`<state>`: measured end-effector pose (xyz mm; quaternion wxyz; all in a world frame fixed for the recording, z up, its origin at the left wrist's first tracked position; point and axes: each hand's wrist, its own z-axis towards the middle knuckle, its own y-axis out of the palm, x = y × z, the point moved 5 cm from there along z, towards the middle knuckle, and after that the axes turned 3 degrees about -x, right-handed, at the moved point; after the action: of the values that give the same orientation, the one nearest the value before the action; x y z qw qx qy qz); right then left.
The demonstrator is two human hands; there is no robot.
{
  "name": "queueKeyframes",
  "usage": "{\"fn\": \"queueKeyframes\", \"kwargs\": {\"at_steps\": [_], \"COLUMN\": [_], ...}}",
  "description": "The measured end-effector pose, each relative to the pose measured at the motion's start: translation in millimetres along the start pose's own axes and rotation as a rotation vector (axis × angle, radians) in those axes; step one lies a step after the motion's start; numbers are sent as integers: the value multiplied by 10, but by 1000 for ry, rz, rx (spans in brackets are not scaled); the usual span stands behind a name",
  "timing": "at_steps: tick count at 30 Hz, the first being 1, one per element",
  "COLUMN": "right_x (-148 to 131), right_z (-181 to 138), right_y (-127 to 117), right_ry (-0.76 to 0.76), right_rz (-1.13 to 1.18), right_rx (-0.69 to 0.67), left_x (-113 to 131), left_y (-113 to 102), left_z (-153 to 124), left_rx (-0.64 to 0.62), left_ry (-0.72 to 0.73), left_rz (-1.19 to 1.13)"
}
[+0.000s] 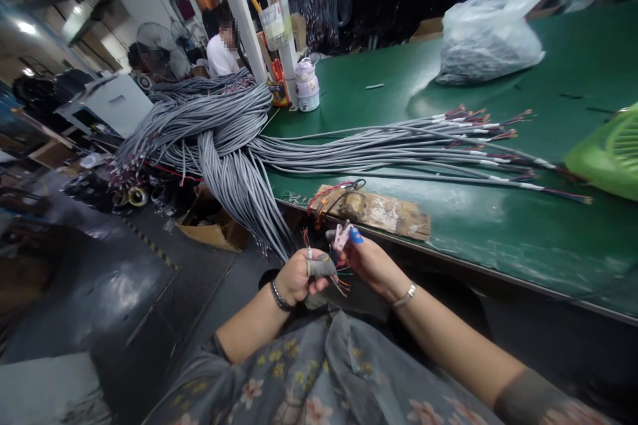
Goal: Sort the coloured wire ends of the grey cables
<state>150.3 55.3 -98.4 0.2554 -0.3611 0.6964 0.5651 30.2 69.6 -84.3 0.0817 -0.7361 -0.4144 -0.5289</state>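
Note:
My left hand [295, 279] is closed around the end of a cable, with thin coloured wires [341, 284] fanning out on its right side. More bare-ended wires and a white band [309, 254] stick up above its fingers. Grey wrapping covers one of its digits. Close by on the right, my right hand [371, 264] pinches a small pink clip-like tool [341, 237]; a blue covering is on its thumb. Both hands are held in front of my body, just off the table's edge. Behind them lies a worn wooden board [383, 212] with red and black leads on it.
Grey cables [349, 151] stretch across the green table [498, 232], their stripped ends to the right. A large cable heap [209, 119] hangs over the left edge. Further back are a plastic bag [488, 36], a bottle [306, 86], a green basket [608, 153] and a seated person [222, 53].

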Motion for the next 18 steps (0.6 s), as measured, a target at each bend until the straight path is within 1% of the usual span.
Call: {"fn": "queueKeyframes", "kwargs": {"at_steps": [4, 11, 15, 18], "right_x": [-13, -16, -10, 11], "right_z": [25, 45, 44, 25], "right_y": [33, 26, 34, 31], "right_ry": [-14, -60, -62, -11], "right_rz": [70, 107, 95, 127], "right_rx": [41, 120, 113, 103], "left_x": [9, -10, -15, -7], "left_y": [-19, 7, 32, 32], "left_z": [67, 116, 141, 127], "left_rx": [-46, -62, -62, -40], "left_ry": [-22, -61, -66, -58], "left_rz": [-13, -8, -11, -14]}}
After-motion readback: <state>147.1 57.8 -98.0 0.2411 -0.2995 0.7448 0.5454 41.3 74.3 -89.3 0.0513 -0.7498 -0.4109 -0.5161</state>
